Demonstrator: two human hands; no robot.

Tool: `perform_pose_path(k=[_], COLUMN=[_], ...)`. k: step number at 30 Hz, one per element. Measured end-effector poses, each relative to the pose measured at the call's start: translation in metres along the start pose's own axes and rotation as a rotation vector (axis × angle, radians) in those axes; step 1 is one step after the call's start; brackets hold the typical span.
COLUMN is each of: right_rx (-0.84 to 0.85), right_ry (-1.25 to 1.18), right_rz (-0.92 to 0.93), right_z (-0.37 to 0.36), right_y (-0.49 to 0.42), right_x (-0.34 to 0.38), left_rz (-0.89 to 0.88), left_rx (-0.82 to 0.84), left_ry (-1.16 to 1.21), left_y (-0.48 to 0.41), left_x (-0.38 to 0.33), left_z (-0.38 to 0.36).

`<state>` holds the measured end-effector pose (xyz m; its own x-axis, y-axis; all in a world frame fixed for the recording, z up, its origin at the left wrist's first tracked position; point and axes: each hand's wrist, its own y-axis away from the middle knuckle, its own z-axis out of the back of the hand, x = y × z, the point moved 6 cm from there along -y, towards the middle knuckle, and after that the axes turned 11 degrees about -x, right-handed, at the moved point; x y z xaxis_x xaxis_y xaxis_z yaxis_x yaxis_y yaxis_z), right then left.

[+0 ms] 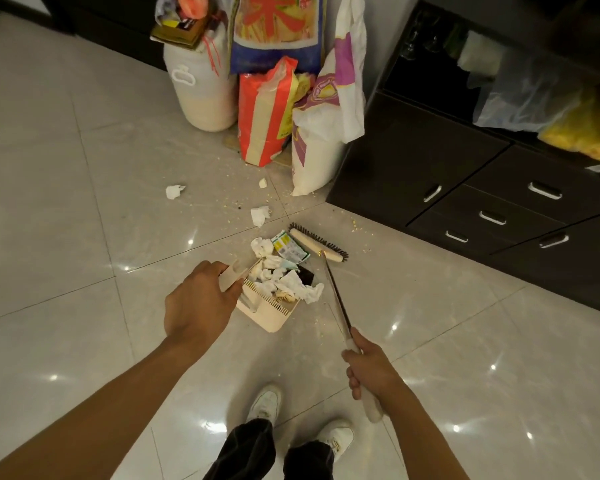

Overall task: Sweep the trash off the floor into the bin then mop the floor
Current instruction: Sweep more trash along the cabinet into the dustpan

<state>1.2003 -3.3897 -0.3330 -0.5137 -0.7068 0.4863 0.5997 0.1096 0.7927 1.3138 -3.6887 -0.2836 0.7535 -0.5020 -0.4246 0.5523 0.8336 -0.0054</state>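
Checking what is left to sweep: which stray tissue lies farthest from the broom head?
The leftmost tissue, lying alone; the other two strays sit right of it, closer to the broom head.

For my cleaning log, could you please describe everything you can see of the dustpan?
The dustpan is cream and plastic-looking, with a row of comb teeth along its rear wall and a pale handle gripped by the left hand. It is down at the tiled floor, heaped with crumpled tissues, a green wrapper at its mouth. The broom lies just beyond.
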Motion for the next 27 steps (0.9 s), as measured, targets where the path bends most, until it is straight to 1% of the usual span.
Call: perform_pose_path(k=[3,8,12,18,21,27], right_rx=[0.084,0.206,0.198,0.191,0.193,0.282], right_ry=[0.065,0.136,0.095,-0.052,-0.075,-0.039], right_rz=[-0.004,-0.063,-0.139,-0.146,-0.126,-0.054], right_z=[-0.023,-0.05,-0.05,-0.029,-0.017,-0.01], right_y=[0.001,0.036,0.057,0.069,0.074,0.101], right_x=[0.001,-0.025,-0.04,-0.029,-0.022,-0.002], left_rz=[0.001,-0.053,-0.06,-0.121,-0.127,-0.049], left_rx=[-0.014,0.002,0.04,0.04,-0.002,-0.136], left_ry=[-0.001,0.01,0.025,0.012,-0.035,-0.052], left_y=[-0.003,-0.005,0.003,0.023,0.03,0.048], left_x=[-0.001,-0.007,-0.015,-0.016,-0.013,-0.003], left_z=[0.001,-0.001,-0.001,0.014,0.032,0.093])
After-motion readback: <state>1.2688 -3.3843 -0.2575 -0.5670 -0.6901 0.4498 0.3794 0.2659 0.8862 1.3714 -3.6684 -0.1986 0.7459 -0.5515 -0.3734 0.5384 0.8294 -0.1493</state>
